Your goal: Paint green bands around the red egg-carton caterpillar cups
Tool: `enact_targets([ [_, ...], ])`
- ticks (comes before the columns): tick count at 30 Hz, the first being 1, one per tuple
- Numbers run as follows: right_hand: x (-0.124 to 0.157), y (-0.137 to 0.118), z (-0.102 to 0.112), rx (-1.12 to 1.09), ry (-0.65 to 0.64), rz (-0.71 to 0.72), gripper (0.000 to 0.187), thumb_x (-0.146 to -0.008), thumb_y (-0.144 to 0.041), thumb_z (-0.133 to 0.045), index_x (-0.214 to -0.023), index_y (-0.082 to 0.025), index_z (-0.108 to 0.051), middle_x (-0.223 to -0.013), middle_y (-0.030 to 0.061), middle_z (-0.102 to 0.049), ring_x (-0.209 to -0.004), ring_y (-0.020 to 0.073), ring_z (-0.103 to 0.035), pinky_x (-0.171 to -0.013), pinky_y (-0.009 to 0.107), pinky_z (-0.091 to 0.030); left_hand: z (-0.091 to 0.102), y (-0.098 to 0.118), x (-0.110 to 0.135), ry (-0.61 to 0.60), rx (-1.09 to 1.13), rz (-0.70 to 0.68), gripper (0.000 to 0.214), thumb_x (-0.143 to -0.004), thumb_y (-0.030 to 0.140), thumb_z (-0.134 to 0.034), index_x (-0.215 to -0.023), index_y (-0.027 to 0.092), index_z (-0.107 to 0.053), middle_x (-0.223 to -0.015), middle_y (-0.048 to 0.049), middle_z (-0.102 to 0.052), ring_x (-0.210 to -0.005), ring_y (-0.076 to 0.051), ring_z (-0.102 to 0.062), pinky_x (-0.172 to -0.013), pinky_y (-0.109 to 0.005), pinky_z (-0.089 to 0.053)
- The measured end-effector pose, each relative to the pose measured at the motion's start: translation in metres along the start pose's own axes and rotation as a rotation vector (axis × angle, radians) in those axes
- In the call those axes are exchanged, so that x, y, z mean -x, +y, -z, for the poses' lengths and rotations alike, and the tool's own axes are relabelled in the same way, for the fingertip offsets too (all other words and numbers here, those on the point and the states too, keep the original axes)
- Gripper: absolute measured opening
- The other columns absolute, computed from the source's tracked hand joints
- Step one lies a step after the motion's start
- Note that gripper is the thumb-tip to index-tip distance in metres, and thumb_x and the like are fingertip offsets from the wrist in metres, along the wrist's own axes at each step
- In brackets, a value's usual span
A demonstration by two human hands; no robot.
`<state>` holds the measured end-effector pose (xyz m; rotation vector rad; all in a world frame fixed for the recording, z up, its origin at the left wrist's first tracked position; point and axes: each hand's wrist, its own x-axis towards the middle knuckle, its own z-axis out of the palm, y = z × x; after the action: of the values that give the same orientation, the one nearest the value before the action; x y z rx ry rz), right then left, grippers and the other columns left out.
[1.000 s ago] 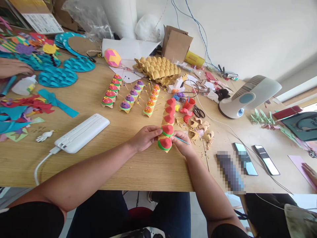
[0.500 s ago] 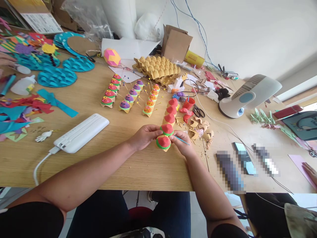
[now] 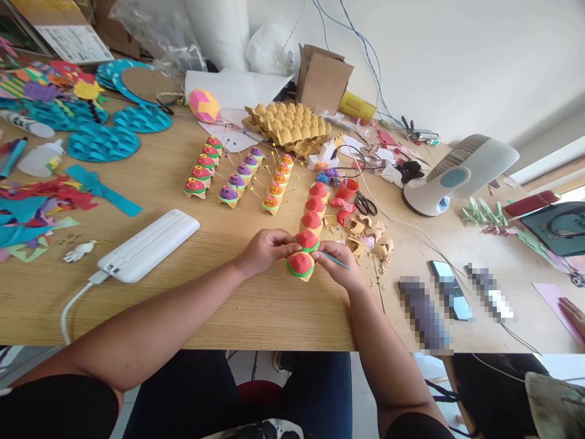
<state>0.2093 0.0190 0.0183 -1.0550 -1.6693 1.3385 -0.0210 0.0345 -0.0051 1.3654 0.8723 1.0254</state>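
A strip of egg carton cups (image 3: 312, 220), with red domed tops, lies lengthwise in front of me; green bands ring its two nearest cups. My left hand (image 3: 269, 249) pinches it from the left, by the second cup. From the other side my right hand (image 3: 337, 263) presses its fingers against the same spot, and a thin blue stick (image 3: 336, 260) pokes out of that hand. Beyond stand three decorated strips: a red one (image 3: 206, 164), a purple one (image 3: 237, 182) and an orange one (image 3: 277, 188), with ball-headed pins around them.
A white power bank (image 3: 148, 245) lies left, near coloured paper scraps (image 3: 50, 198). Yellow egg trays (image 3: 287, 125) sit at the back. Scissors (image 3: 366, 204), torn carton bits (image 3: 372, 235), a fan (image 3: 457, 177) and a phone (image 3: 451, 290) are on the right. Another person's hand (image 3: 571, 314) rests at the far right.
Both hands keep their grip on the red strip, barely shifting. At the far left, another person's hand has gone from the white marker.
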Motion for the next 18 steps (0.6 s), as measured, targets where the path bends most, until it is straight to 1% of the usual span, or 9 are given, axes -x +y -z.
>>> enact_targets([
  [3,-0.001,0.001,-0.001,-0.014,-0.004,0.007,0.037,-0.085,-0.057,-0.079,-0.080,-0.020,-0.075,-0.074,0.0013,-0.070,-0.068,0.0147,-0.060,-0.069,0.028,-0.051,-0.003,-0.002,0.000,-0.019,0.072,0.008,0.036,-0.079,0.050,-0.086,-0.077,0.015,-0.080,-0.072,-0.0026,-0.066,-0.072,-0.016,-0.057,-0.068,-0.027,-0.044],
  [5,-0.001,0.002,-0.001,-0.029,0.007,0.013,0.036,-0.085,-0.056,-0.079,-0.080,-0.021,-0.075,-0.074,0.0013,-0.070,-0.069,0.0149,-0.061,-0.070,0.029,-0.052,-0.006,-0.004,-0.001,-0.078,0.273,0.057,0.039,-0.077,0.052,-0.087,-0.086,0.015,-0.082,-0.080,-0.0053,-0.072,-0.080,-0.019,-0.064,-0.075,-0.030,-0.049],
  [6,-0.001,0.002,-0.002,-0.035,0.015,0.014,0.036,-0.085,-0.056,-0.079,-0.081,-0.021,-0.075,-0.074,0.0014,-0.070,-0.069,0.0151,-0.061,-0.070,0.029,-0.052,-0.007,-0.005,-0.001,-0.102,0.391,0.097,0.043,-0.076,0.056,-0.087,-0.089,0.015,-0.082,-0.081,-0.0060,-0.073,-0.080,-0.020,-0.066,-0.075,-0.031,-0.051],
  [7,-0.001,0.003,-0.002,-0.036,0.023,0.012,0.036,-0.085,-0.057,-0.079,-0.081,-0.021,-0.075,-0.075,0.0015,-0.070,-0.069,0.0153,-0.061,-0.070,0.029,-0.052,-0.009,-0.005,-0.001,-0.119,0.490,0.131,0.046,-0.076,0.057,-0.087,-0.091,0.014,-0.081,-0.082,-0.0066,-0.074,-0.080,-0.020,-0.067,-0.076,-0.031,-0.053],
  [9,-0.002,0.003,-0.003,-0.031,0.031,0.006,0.036,-0.086,-0.058,-0.078,-0.082,-0.022,-0.075,-0.076,0.0019,-0.070,-0.070,0.0160,-0.062,-0.071,0.029,-0.053,-0.011,-0.004,0.000,-0.138,0.618,0.174,0.046,-0.079,0.057,-0.085,-0.091,0.013,-0.080,-0.085,-0.0075,-0.075,-0.081,-0.019,-0.068,-0.077,-0.031,-0.056],
  [12,-0.002,0.004,-0.005,-0.011,0.032,0.005,0.038,-0.086,-0.060,-0.076,-0.083,-0.022,-0.075,-0.077,0.0023,-0.070,-0.072,0.0166,-0.062,-0.071,0.029,-0.053,-0.013,-0.002,0.001,-0.163,0.726,0.239,0.046,-0.084,0.055,-0.082,-0.103,0.013,-0.080,-0.097,-0.0104,-0.078,-0.088,-0.020,-0.072,-0.081,-0.031,-0.059],
  [14,-0.002,0.004,-0.007,0.017,0.033,0.013,0.038,-0.087,-0.060,-0.076,-0.082,-0.022,-0.075,-0.076,0.0021,-0.070,-0.072,0.0166,-0.061,-0.071,0.029,-0.052,-0.014,-0.002,0.002,-0.187,0.776,0.286,0.049,-0.087,0.056,-0.078,-0.112,0.014,-0.079,-0.106,-0.0119,-0.078,-0.093,-0.022,-0.074,-0.081,-0.033,-0.060],
  [15,-0.002,0.004,-0.007,0.038,0.030,0.020,0.038,-0.087,-0.060,-0.076,-0.082,-0.022,-0.074,-0.076,0.0019,-0.069,-0.072,0.0165,-0.061,-0.070,0.029,-0.051,-0.014,-0.002,0.002,-0.193,0.796,0.307,0.050,-0.088,0.057,-0.077,-0.114,0.015,-0.078,-0.107,-0.0118,-0.078,-0.094,-0.022,-0.074,-0.081,-0.033,-0.061],
  [18,-0.002,0.002,-0.008,0.134,0.008,0.055,0.038,-0.089,-0.058,-0.074,-0.082,-0.021,-0.073,-0.074,0.0012,-0.067,-0.070,0.0157,-0.058,-0.068,0.028,-0.048,-0.016,-0.005,0.001,-0.171,0.836,0.365,0.047,-0.086,0.059,-0.078,-0.108,0.017,-0.080,-0.101,-0.0094,-0.079,-0.088,-0.020,-0.074,-0.076,-0.030,-0.060],
])
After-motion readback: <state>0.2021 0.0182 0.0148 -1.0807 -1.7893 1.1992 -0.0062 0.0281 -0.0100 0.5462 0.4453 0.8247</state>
